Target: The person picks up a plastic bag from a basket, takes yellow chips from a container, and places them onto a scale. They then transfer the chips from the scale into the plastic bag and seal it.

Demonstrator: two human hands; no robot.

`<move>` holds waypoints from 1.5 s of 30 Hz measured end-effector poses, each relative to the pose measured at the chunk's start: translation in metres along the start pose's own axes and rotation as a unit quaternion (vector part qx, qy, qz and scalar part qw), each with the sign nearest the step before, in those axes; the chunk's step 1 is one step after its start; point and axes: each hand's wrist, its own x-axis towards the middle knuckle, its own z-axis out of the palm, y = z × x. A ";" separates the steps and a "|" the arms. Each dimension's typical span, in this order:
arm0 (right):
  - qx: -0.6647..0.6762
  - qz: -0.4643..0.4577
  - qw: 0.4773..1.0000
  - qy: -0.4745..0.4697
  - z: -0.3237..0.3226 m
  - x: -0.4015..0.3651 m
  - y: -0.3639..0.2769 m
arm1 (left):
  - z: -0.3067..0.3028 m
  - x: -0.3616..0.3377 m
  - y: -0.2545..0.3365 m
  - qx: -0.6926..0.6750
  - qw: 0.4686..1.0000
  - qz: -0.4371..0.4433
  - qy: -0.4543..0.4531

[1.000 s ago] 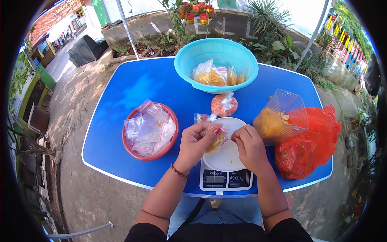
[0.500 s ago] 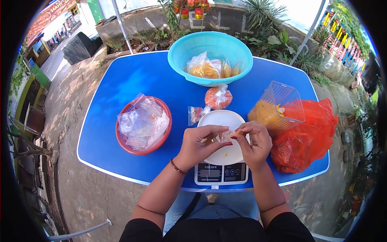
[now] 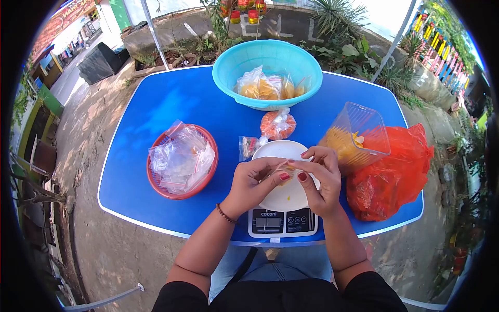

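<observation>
So the small plastic bag (image 3: 285,169) is up between both hands, over the white plate (image 3: 299,196) of the kitchen scale (image 3: 283,223), which sits mid-way along the table's (image 3: 166,117) front edge, almost at the rim. Left hand (image 3: 254,182) has the bag pinched between thumb and fingers. Right hand (image 3: 322,179) has its index fingertip at the bag's edge, thumb lower down; can't tell if those fingers are actually clamped on it.

Room-wise, the left side is roomier: there's a good stretch of blue tabletop between the left hand and the red basket (image 3: 179,195) of plastic bags, and more running to the back left corner. Right side's tighter: the clear container (image 3: 371,117) with yellow chips is just beside the right hand, tilted, and the red plastic bag (image 3: 395,177) fills most of the front right corner, near the right edge. Teal basin (image 3: 260,56) with filled bags overlaps the middle of the back edge. Orange-filled bag (image 3: 273,126) and a small packet (image 3: 249,147) sit just behind the plate.
</observation>
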 end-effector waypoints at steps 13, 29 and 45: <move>0.091 0.129 0.987 0.018 0.005 -0.013 0.002 | 0.000 -0.001 0.006 -0.017 1.000 -0.008 -0.003; 0.071 0.059 0.995 0.028 0.004 -0.013 0.008 | -0.002 0.003 0.007 0.020 0.997 0.063 -0.037; -0.021 0.041 0.995 0.086 0.004 -0.011 0.008 | -0.002 0.007 0.009 0.153 0.983 0.100 -0.009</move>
